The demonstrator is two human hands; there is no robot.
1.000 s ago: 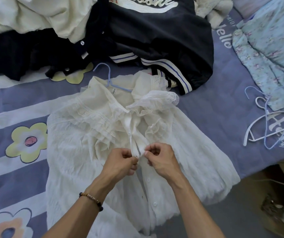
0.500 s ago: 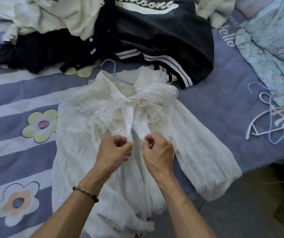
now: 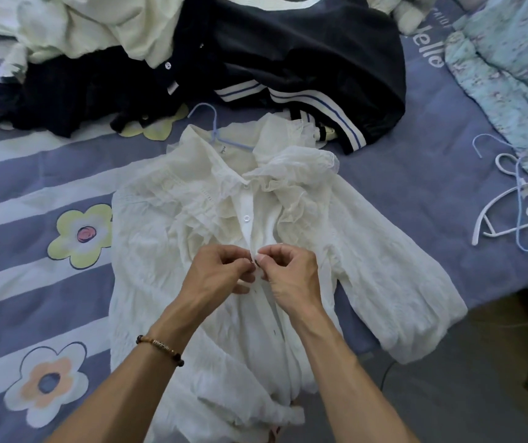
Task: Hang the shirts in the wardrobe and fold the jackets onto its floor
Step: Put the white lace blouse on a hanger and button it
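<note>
— Left hand point(image 3: 221, 273)?
— Fingers curled, pinching the front strip of the white blouse point(image 3: 192, 238) at mid-chest. Beaded bracelet point(image 3: 160, 345) on the wrist.
— Right hand point(image 3: 291, 276)?
— Likewise curled, pinching the opposite edge of the same strip, fingertips touching those of the left.
— Blouse position?
— Spread flat on the striped bedsheet point(image 3: 32, 187), front up, ruffled collar far from the body, blue hanger point(image 3: 214, 129) inside the neck, hook lying above the collar. One button point(image 3: 246, 218) fastened above the hands.
— Other items?
— Dark jacket point(image 3: 304, 59) beyond the collar, touching it; cream clothes point(image 3: 96, 24) piled far left; spare hangers point(image 3: 511, 212) at right edge; floral quilt point(image 3: 518, 75) far right.
</note>
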